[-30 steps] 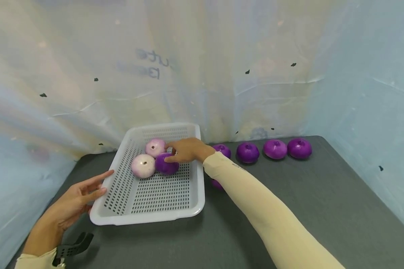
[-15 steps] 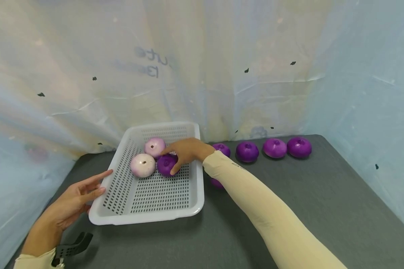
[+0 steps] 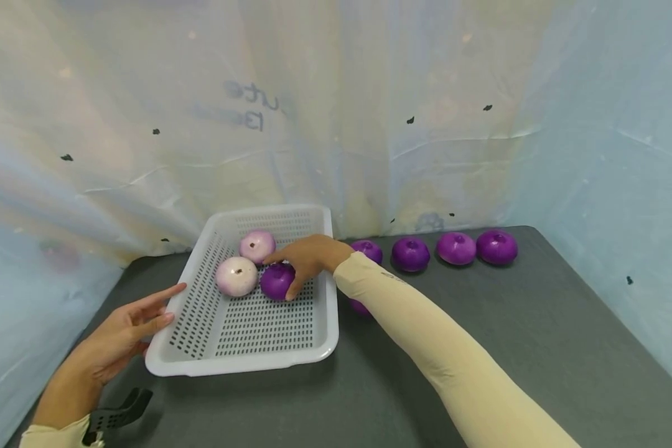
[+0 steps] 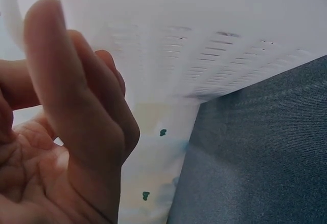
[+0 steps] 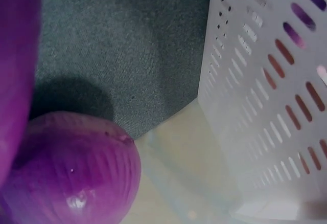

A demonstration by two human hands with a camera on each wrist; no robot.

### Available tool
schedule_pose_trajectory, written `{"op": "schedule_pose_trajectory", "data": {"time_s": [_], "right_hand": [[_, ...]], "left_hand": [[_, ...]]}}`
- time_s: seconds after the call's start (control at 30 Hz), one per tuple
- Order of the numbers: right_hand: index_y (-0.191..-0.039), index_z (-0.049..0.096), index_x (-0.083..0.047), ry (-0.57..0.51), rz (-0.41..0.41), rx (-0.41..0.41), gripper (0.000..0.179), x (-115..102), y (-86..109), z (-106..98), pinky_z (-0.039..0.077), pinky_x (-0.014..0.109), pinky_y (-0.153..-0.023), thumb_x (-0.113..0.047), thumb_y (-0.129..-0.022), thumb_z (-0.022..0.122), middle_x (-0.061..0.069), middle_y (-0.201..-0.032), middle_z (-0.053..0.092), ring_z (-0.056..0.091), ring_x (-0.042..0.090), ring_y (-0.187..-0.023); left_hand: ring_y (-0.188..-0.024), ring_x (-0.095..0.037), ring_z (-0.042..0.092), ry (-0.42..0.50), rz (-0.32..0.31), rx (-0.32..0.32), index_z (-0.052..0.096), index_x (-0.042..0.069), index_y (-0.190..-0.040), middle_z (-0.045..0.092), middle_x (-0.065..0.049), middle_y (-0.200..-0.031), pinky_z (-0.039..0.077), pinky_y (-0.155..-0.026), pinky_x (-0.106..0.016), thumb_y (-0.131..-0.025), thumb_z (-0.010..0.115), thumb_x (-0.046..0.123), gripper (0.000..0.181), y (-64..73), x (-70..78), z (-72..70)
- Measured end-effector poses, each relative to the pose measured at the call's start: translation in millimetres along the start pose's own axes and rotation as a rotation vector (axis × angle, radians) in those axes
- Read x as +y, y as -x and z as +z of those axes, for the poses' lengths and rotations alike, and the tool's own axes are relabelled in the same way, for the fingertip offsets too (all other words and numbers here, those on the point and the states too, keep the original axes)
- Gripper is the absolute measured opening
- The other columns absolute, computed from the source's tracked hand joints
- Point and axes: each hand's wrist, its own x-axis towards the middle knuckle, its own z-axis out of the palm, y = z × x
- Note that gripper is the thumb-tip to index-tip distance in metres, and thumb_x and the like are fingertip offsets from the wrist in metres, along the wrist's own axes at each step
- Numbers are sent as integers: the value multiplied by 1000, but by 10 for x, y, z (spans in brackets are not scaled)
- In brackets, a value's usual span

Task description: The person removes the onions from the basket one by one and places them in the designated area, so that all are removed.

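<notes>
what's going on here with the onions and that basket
A person's right hand holds a dark purple onion inside a white basket, beside a whitish onion and a pink onion. The left hand touches the basket's left rim. To the right, on the dark table, four purple onions line the back, and another shows partly behind the right sleeve.

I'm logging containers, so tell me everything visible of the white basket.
The white basket is an open-topped rectangle with rounded corners, a smooth rim and slotted floor and walls; it looks like plastic. It sits askew at the left of the dark table; whether its base lies flat is unclear. Inside are a whitish onion, a pinkish onion and a purple onion. The left hand touches its left rim; the right hand reaches over the right rim.
</notes>
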Motion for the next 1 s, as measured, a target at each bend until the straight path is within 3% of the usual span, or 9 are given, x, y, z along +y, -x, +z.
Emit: {"op": "schedule_pose_trajectory", "data": {"time_s": [0.3, 0.67, 0.8, 1.0], "right_hand": [[-149, 43, -42, 35, 1, -4, 87, -47, -11, -8, 39, 37, -113, -61, -73, 81, -12, -150, 49, 49, 10, -134], [-147, 47, -39, -28, -1, 30, 85, -19, 8, 16, 40, 37, -113, -52, -72, 86, -11, -147, 53, 51, 12, -131], [-148, 45, -41, -80, -6, 50, 87, 0, 12, 8, 41, 36, -112, -52, -72, 86, -11, -147, 51, 50, 11, -129], [-151, 43, -32, -242, -100, 117, 89, -29, 92, -64, 41, 34, -113, -47, -75, 86, -5, -149, 50, 49, 14, -133]], "left_hand": [[-106, -11, 70, -11, 2, 10, 17, 27, -161, 63, 20, -121, 59, -77, -52, -106, 48, 18, 64, 22, -8, -1], [-104, -11, 70, -31, -2, 29, 17, 27, -161, 64, 19, -119, 60, -77, -50, -106, 49, 19, 64, -1, 14, 13], [-104, -11, 70, -18, 7, 18, 17, 27, -161, 64, 18, -119, 60, -76, -50, -106, 48, 18, 63, -8, 2, 3], [-104, -10, 70, -22, -10, 23, 16, 27, -161, 63, 21, -120, 59, -76, -51, -106, 48, 19, 64, -12, -7, -2]]}}
